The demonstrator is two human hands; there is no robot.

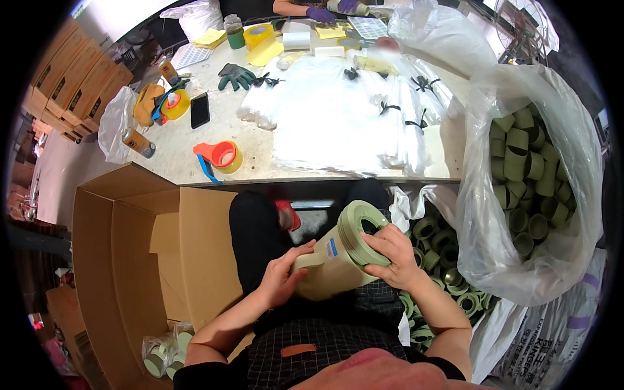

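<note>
Tilted over my lap is a pale green jug (333,276) with a side handle and a small blue-and-white sticker. A green threaded collar (355,227) with a dark opening sits at its mouth. My left hand (283,276) holds the jug at its handle, fingers wrapped round it. My right hand (396,257) grips the collar, its fingers curled over the rim and the thumb side below. Right of my lap lies a heap of green ring parts (468,302).
On my left stands an open cardboard box (208,240) with bagged green parts (162,354). A big clear bag (484,227) of green cups (517,159) rises at right. The table holds clear plastic bags (331,123), a tape dispenser (226,156) and a phone (200,110). Across it, purple-gloved hands (320,14) work.
</note>
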